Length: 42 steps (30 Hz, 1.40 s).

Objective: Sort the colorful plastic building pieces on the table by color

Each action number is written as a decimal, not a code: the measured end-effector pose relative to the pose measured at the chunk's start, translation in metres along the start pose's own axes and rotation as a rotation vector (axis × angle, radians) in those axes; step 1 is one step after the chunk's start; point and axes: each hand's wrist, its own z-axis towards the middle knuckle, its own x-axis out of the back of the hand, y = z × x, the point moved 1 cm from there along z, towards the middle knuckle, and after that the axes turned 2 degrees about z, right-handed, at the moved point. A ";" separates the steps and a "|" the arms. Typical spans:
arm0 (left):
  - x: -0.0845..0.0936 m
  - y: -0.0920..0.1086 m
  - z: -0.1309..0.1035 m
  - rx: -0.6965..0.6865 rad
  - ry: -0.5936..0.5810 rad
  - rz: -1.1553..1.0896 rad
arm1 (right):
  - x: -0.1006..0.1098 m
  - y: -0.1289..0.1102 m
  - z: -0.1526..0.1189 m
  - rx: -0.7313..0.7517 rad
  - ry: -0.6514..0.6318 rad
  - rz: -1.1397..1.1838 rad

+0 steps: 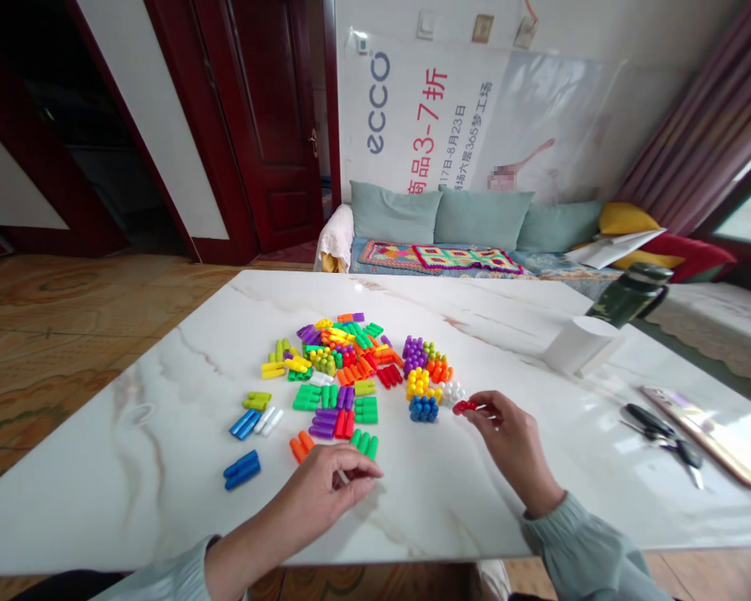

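Observation:
Between thumb and fingertips, my right hand [506, 438] grips a red plastic toy block [465, 406] with rounded knobs. It is right beside a cluster of standing blocks sorted by colour: blue [424, 409], yellow [420, 384], white [452, 393], orange [440, 370] and purple [414, 352]. My left hand [325, 484] hovers low over the near part of the table, fingers loosely curled and apart, holding nothing visible. Just beyond it lie green peg-shaped blocks [364, 444] and an orange block [301, 446], partly hidden by the hand.
A mixed pile of coloured blocks [344, 342] spreads over the middle of the white marbled table [181, 467]. Blue blocks [242, 470] lie at the left. On the right are black-handled scissors [663, 434], a phone [713, 434], a white box [579, 344] and a green flask [632, 294].

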 end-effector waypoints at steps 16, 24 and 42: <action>0.003 0.005 -0.001 -0.003 -0.016 0.047 | -0.024 0.008 -0.003 -0.004 -0.065 -0.001; 0.007 0.000 0.000 -0.001 0.039 0.070 | -0.015 -0.009 -0.005 0.128 0.052 -0.081; -0.005 0.019 0.145 -0.124 0.198 0.887 | -0.047 -0.070 -0.052 0.571 -0.407 0.010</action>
